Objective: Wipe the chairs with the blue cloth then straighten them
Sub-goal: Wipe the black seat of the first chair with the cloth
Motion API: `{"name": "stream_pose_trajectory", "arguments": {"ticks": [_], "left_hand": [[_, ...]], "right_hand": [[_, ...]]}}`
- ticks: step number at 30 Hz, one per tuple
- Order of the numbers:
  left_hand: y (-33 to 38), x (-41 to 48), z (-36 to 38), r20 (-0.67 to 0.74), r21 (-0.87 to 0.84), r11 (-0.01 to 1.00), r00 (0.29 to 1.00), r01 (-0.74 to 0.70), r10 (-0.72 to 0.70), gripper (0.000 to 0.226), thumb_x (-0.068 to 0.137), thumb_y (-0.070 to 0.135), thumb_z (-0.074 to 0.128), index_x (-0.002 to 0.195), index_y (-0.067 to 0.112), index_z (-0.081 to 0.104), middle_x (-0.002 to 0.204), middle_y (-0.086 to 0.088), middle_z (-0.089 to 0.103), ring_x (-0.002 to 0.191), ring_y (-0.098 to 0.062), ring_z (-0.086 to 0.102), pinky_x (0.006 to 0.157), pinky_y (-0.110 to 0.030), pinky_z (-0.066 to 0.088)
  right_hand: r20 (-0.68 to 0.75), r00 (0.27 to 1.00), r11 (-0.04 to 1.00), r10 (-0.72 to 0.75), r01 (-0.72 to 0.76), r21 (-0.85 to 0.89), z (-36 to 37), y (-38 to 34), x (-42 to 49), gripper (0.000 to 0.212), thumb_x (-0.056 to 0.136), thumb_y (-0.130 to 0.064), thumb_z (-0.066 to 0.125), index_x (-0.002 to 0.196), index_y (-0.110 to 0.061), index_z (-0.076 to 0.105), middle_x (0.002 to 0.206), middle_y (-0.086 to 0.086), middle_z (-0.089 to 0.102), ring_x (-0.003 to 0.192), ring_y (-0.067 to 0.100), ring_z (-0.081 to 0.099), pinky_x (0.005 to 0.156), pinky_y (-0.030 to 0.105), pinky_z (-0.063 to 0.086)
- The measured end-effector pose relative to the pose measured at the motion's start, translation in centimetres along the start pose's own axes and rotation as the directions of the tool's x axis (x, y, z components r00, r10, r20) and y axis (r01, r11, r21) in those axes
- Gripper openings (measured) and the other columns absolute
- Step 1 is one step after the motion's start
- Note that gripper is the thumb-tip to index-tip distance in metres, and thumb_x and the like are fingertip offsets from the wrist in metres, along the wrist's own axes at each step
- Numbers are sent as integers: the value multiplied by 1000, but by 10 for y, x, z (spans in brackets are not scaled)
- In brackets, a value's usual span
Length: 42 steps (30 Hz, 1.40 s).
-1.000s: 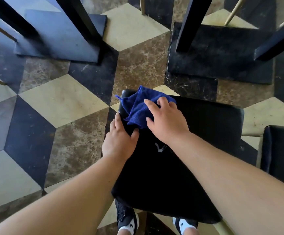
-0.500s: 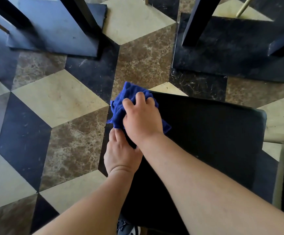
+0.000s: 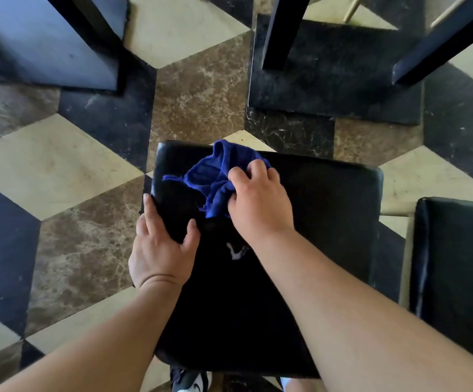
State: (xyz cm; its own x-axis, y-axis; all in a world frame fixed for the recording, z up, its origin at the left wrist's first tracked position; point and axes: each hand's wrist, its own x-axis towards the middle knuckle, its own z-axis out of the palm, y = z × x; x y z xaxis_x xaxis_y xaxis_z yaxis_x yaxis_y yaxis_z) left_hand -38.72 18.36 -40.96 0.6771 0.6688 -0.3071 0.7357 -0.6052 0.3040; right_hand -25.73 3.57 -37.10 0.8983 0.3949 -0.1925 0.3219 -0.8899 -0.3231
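Observation:
A black padded chair seat (image 3: 328,210) fills the middle of the head view, seen from above. The crumpled blue cloth (image 3: 215,176) lies on the seat's far left part. My right hand (image 3: 257,202) presses down on the cloth and grips its right side. My left hand (image 3: 161,244) clasps the seat's left edge, thumb on top and fingers over the side. A small white mark (image 3: 236,251) shows on the seat between my wrists.
A second black chair seat (image 3: 455,267) stands close on the right. Two dark square table bases (image 3: 46,49) (image 3: 334,80) with black posts sit ahead on the patterned tile floor (image 3: 74,193). My shoes (image 3: 192,383) show under the seat.
My right hand has slid the cloth back to the right, from the seat's left corner onto its top. My left hand keeps its hold on the left edge.

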Motion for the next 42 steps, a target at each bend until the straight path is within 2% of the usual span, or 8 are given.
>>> {"name": "stream_pose_trajectory", "arguments": {"ticks": [9,16,21,27,32,34,38,42], "left_hand": [[-4,0,3,-34,28,999,999,-18,19,100,86,81,40,165,33,2,154,-11,46,114,-42,64,71,-44,39],[-3,-1,3,-25,37,999,999,-36,37,100,87,81,40,165,31,0,160,-8,41,124,-38,60,79,-49,52],[-3,-1,3,-17,33,998,998,-62,63,99,89,80,39,166,27,3,163,-9,38,135,-34,52,90,-52,54],[-2,0,1,28,24,998,998,-54,53,105,83,76,45,166,23,9,163,-9,37,133,-35,51,92,-51,51],[2,0,-2,20,-15,1000,1000,-10,11,91,70,64,18,131,4,51,137,-20,51,112,-46,57,77,-50,40],[1,0,-3,24,-15,1000,1000,-12,12,93,73,69,27,143,10,45,141,-16,50,115,-44,57,81,-51,44],[1,0,0,16,4,1000,1000,-20,20,108,78,79,49,165,31,7,157,-8,43,122,-38,59,86,-53,50],[-3,-1,5,-24,27,999,999,-42,43,104,84,79,46,165,30,5,157,-11,43,124,-40,59,83,-54,52]], "right_hand": [[-137,937,942,322,-331,-49,-40,122,-41,36,88,-20,69,123,-21,61,121,13,54,107,42,55,82,47,51],[-211,842,865,496,-501,33,-35,108,-42,34,93,-11,64,127,-14,60,123,18,52,112,44,51,85,51,48],[-146,900,911,411,-404,77,-15,42,-12,31,93,-18,62,124,-19,62,125,13,54,111,40,54,86,48,48],[-41,992,977,115,-106,185,18,-65,22,25,95,-17,57,118,-19,65,121,10,56,105,37,55,84,43,44],[17,998,976,-68,63,209,30,-96,16,25,96,-13,53,120,-17,61,121,10,54,108,35,52,77,44,44],[30,995,979,-95,88,182,28,-86,10,28,96,-12,53,122,-17,61,122,11,54,109,35,52,75,43,44],[54,998,990,-32,25,139,15,-38,-9,33,94,-16,59,126,-21,60,124,10,53,111,34,52,77,43,47],[19,995,992,97,-99,76,-7,28,-33,28,93,-19,64,121,-22,61,119,7,53,109,34,54,82,44,51]]}}
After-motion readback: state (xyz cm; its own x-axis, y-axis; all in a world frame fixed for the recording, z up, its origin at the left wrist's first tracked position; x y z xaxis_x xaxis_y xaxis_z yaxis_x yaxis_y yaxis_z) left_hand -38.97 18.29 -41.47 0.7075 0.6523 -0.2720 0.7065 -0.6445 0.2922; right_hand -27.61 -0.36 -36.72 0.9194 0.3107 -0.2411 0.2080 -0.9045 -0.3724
